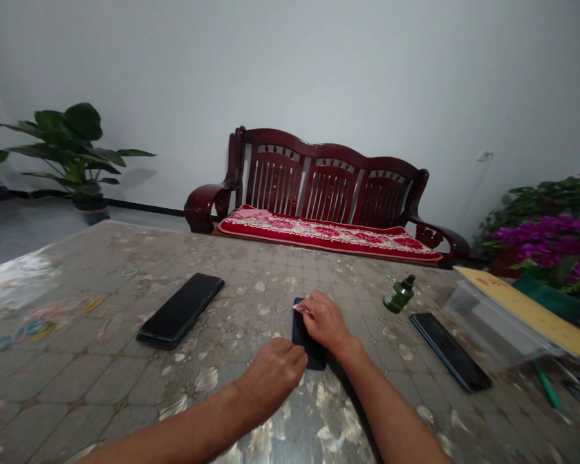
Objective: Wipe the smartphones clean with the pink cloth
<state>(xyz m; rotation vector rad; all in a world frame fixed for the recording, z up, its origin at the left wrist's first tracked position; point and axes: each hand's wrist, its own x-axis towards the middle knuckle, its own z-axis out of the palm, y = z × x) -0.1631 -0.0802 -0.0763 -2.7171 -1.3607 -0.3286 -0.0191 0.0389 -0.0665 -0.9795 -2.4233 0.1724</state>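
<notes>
A dark smartphone (314, 351) in a blue case or with a blue edge lies on the table in front of me, partly covered by my hands. With curled fingers, my left hand (278, 370) closes on the phone's near left edge. My right hand (323, 321) is over the phone's far part, its fingers pinched round a small whitish wipe (300, 309) that touches the screen near the top left corner. Most of the wipe is hidden under the fingers.
Stacked black phones (181, 312) lie to the left, beside several coloured rubber bands (41, 328). A green bottle (399, 295), another phone (449, 351) and a clear plastic box (493, 328) under a yellow board (526, 312) stand right. Behind the table (125, 251) is a wooden bench (319, 180).
</notes>
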